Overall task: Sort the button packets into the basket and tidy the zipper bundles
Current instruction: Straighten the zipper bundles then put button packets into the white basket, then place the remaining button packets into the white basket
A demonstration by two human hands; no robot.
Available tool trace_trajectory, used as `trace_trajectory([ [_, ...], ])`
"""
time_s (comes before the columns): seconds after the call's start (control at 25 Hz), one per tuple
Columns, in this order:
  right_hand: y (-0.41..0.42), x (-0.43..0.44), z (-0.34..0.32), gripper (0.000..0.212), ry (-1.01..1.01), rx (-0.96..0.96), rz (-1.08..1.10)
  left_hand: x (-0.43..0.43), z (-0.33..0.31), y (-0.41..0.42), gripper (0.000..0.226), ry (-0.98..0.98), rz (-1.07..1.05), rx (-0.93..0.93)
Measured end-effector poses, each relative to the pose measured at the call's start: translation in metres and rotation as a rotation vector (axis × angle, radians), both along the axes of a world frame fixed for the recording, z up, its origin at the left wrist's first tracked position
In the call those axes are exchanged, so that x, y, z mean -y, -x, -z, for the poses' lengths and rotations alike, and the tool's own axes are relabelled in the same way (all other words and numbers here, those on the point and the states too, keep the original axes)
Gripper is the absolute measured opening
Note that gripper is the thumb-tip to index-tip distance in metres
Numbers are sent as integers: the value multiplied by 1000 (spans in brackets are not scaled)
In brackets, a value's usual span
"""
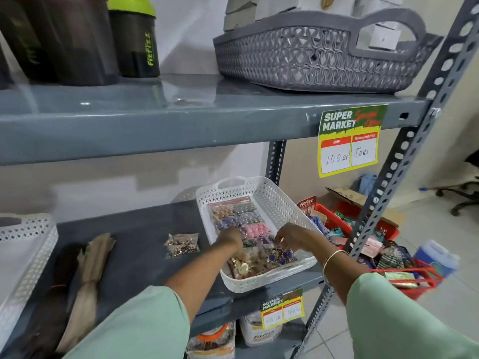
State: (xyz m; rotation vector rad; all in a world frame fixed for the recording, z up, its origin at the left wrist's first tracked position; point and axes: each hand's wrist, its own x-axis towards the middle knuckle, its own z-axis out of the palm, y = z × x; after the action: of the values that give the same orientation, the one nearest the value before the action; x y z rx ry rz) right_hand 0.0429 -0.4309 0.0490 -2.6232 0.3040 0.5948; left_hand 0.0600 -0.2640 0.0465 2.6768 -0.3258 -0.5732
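Note:
A white perforated basket (278,203) sits on the middle shelf and holds several clear button packets (241,218) in pink, blue, silver and gold. My left hand (230,240) and my right hand (291,237) are both inside the basket's near half. Their fingers pinch a packet of gold and dark-blue buttons (261,259) lying at the front. One more button packet (182,245) lies on the shelf, left of the basket. A beige zipper bundle (90,275) and a dark brown zipper bundle (54,294) lie side by side further left.
A second white basket (28,244) stands at the left edge of the grey shelf (145,229). The upper shelf carries a grey basket (318,58) and dark shaker bottles (134,40). Red baskets (412,278) of goods sit on the floor to the right, behind the slotted upright (388,182).

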Motion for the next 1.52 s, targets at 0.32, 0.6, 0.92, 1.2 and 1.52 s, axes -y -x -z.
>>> trace_trajectory([
  [0.32, -7, 0, 9, 31, 168, 117, -85, 7, 2, 11, 30, 37, -57, 67],
  [0.6, -56, -87, -26, 24, 97, 618, -137, -94, -8, -25, 21, 457, -506, 449],
  [0.92, -112, -213, 35, 33, 97, 311, -361, -135, 37, -28, 30, 415, -699, 210],
  [1.2, -124, -215, 34, 42, 205, 159, -412, -137, 42, -34, 27, 408, -718, 229],
  [1.52, -127, -218, 23, 42, 256, -46, -476, -142, 49, -48, 39, 551, -817, -37],
])
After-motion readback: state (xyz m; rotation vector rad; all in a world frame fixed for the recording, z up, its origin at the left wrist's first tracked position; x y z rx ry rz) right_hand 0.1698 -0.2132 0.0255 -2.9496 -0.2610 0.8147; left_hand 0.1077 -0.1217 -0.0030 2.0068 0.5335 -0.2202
